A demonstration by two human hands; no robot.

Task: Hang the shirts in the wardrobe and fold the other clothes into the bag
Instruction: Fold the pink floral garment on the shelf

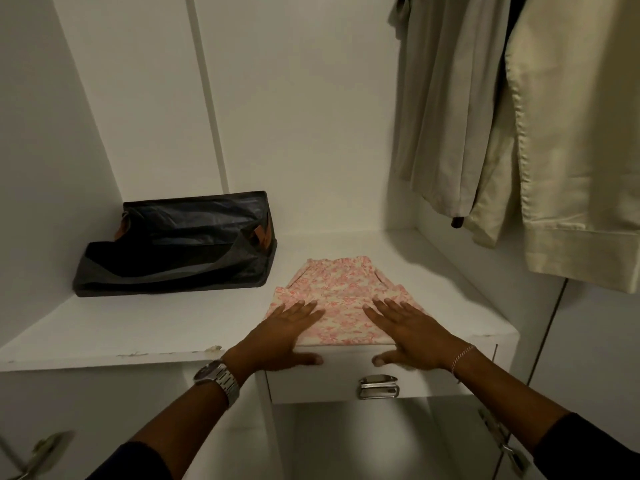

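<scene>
While flat, both hands (346, 327) press folded floral garment (332, 292), fingers straight.

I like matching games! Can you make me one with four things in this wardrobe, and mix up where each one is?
Things:
1. black bag
2. flowery pink cloth
3. watch
4. beige shirts

Places:
A. hanging up on the right
B. on the left wrist
C. on the shelf, at the back left
D. flat under the left hand and the right hand

Right pairs: 1-C, 2-D, 3-B, 4-A
</scene>
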